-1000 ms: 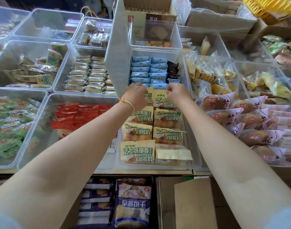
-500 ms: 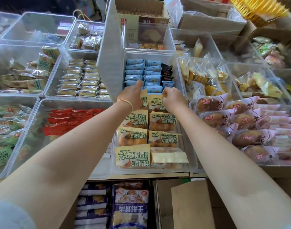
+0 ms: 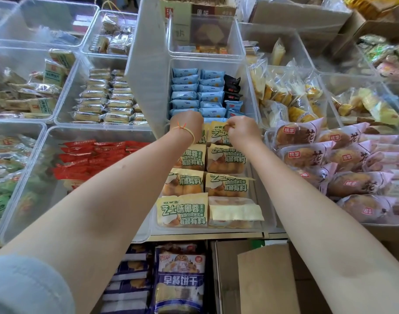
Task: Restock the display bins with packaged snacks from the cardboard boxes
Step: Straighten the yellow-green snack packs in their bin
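Note:
A clear display bin (image 3: 207, 231) in the middle holds two columns of yellow bread packs (image 3: 182, 210) with green lettering. Both my hands are at its far end. My left hand (image 3: 186, 126), with a yellow band on the wrist, is curled over the top of the far left pack, and its fingertips are hidden. My right hand (image 3: 242, 130) pinches the top edge of the far right yellow pack (image 3: 218, 135). An open cardboard box (image 3: 262, 279) stands below the shelf edge, in front of me.
Behind the hands is a bin of blue packs (image 3: 194, 91) beside an upright clear divider (image 3: 146, 71). To the left lies a bin of red packs (image 3: 92, 155), to the right pink-wrapped breads (image 3: 343, 159). Below sit blue biscuit bags (image 3: 181, 282). More cardboard boxes (image 3: 296, 14) stand at the back.
My left hand's fingers have curled into a fist at the far left pack. My right hand has closed on the top edge of the far right pack. The view shifted slightly.

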{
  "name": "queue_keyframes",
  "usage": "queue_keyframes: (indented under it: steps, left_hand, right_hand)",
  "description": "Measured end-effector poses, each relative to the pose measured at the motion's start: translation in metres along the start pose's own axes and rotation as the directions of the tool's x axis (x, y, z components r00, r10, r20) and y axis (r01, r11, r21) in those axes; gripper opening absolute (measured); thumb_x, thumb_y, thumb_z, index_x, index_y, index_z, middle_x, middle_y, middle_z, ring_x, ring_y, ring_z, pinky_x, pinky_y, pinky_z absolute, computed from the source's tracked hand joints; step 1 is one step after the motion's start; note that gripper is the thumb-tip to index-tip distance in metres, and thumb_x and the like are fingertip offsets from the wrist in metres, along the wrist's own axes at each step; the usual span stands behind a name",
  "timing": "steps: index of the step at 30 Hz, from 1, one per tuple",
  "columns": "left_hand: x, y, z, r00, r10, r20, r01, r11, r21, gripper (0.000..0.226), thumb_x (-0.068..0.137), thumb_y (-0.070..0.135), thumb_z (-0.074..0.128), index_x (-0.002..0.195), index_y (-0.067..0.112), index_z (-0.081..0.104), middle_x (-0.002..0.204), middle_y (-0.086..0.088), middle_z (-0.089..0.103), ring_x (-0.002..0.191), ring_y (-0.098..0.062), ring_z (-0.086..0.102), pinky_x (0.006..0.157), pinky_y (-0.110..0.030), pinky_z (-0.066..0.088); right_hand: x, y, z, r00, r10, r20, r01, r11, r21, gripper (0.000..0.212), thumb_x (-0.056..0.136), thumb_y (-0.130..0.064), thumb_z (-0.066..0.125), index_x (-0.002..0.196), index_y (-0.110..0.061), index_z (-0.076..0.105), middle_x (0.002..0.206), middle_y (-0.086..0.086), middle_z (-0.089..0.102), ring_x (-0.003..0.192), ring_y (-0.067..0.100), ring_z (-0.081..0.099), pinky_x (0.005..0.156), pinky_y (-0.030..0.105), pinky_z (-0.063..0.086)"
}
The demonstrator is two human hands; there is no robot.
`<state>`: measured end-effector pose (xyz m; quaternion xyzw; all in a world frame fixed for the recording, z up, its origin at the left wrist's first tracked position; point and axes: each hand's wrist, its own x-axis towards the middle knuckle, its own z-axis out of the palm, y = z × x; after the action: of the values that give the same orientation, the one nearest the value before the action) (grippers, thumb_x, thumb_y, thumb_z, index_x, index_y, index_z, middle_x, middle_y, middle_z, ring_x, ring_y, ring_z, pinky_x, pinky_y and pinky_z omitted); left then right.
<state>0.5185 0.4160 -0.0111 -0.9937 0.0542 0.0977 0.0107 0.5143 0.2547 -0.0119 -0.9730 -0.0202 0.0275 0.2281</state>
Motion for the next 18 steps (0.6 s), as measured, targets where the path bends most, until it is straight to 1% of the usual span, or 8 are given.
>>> queue_keyframes:
  steps: [4,6,8,10,11,15,16,18]
  left_hand:
    - [0.002,-0.004,-0.001,0.994,-0.061,-0.09,0.05,0.992,-0.117,0.013,0.093,0.007,0.052,0.084,0.013,0.057,0.091,-0.009,0.061,0.074,-0.028,0.052,0.064,-0.035,0.044]
    - [0.001,-0.007,-0.007,0.988,-0.064,-0.143,0.044,0.99,-0.136,0.015,0.093,0.004,0.049,0.09,0.012,0.061,0.093,-0.008,0.062,0.078,-0.028,0.056,0.065,-0.034,0.043]
    - [-0.002,-0.01,-0.015,0.985,-0.042,-0.166,0.02,0.991,-0.132,0.021,0.095,0.004,0.046,0.101,0.013,0.064,0.102,-0.007,0.065,0.088,-0.029,0.062,0.066,-0.036,0.045]
    - [-0.004,-0.012,-0.022,0.988,-0.015,-0.153,-0.005,0.992,-0.129,0.022,0.096,0.009,0.047,0.108,0.012,0.065,0.108,-0.009,0.066,0.098,-0.031,0.064,0.074,-0.038,0.051]
    - [-0.007,-0.012,-0.024,0.989,-0.002,-0.147,-0.016,0.992,-0.122,0.023,0.097,0.01,0.047,0.109,0.012,0.066,0.108,-0.009,0.066,0.099,-0.031,0.064,0.077,-0.039,0.053]
    - [-0.011,-0.011,-0.029,0.993,0.05,-0.104,-0.055,0.997,-0.045,0.024,0.098,0.007,0.046,0.107,0.012,0.067,0.104,-0.004,0.064,0.099,-0.029,0.062,0.069,-0.038,0.052]
    - [-0.012,-0.011,-0.03,0.995,0.052,-0.088,-0.056,0.997,-0.049,0.023,0.097,0.007,0.047,0.11,0.011,0.066,0.108,-0.005,0.064,0.102,-0.03,0.062,0.071,-0.038,0.052]
    - [-0.012,-0.01,-0.032,0.997,0.026,-0.068,-0.034,0.992,-0.12,0.026,0.097,0.01,0.048,0.118,0.011,0.063,0.117,-0.009,0.064,0.107,-0.031,0.061,0.082,-0.039,0.052]
  right_hand:
    - [0.002,-0.001,-0.006,1.0,-0.006,0.016,0.006,1.0,0.01,0.025,0.096,-0.008,0.048,0.103,-0.008,0.072,0.106,0.009,0.069,0.099,0.027,0.061,0.075,0.031,0.044]
    - [0.003,-0.003,-0.009,1.0,0.002,-0.011,-0.002,0.998,0.055,0.024,0.098,-0.01,0.049,0.109,-0.009,0.07,0.109,0.008,0.069,0.102,0.026,0.062,0.075,0.028,0.042]
    - [0.003,-0.007,-0.011,1.0,0.009,-0.028,-0.007,0.998,0.068,0.023,0.099,-0.013,0.051,0.111,-0.01,0.07,0.111,0.008,0.069,0.102,0.025,0.062,0.074,0.027,0.04]
    - [0.003,-0.011,-0.012,0.999,0.023,-0.028,-0.021,0.997,0.071,0.023,0.1,-0.014,0.052,0.113,-0.01,0.07,0.113,0.009,0.069,0.102,0.025,0.062,0.074,0.027,0.04]
    - [0.002,-0.013,-0.013,0.999,0.028,-0.03,-0.026,0.997,0.077,0.022,0.1,-0.014,0.052,0.112,-0.009,0.07,0.112,0.009,0.069,0.101,0.025,0.062,0.075,0.027,0.04]
    - [0.0,-0.02,-0.019,0.998,0.057,-0.03,-0.054,0.996,0.075,0.021,0.099,-0.012,0.054,0.107,-0.01,0.073,0.109,0.009,0.071,0.098,0.025,0.063,0.076,0.027,0.043]
    - [-0.001,-0.021,-0.02,0.998,0.061,-0.019,-0.059,0.996,0.071,0.021,0.099,-0.012,0.054,0.106,-0.01,0.073,0.11,0.009,0.07,0.099,0.025,0.063,0.076,0.027,0.043]
    - [-0.001,-0.023,-0.021,0.998,0.064,0.007,-0.064,0.996,0.061,0.019,0.099,-0.012,0.054,0.106,-0.011,0.072,0.112,0.009,0.069,0.1,0.025,0.063,0.076,0.027,0.042]
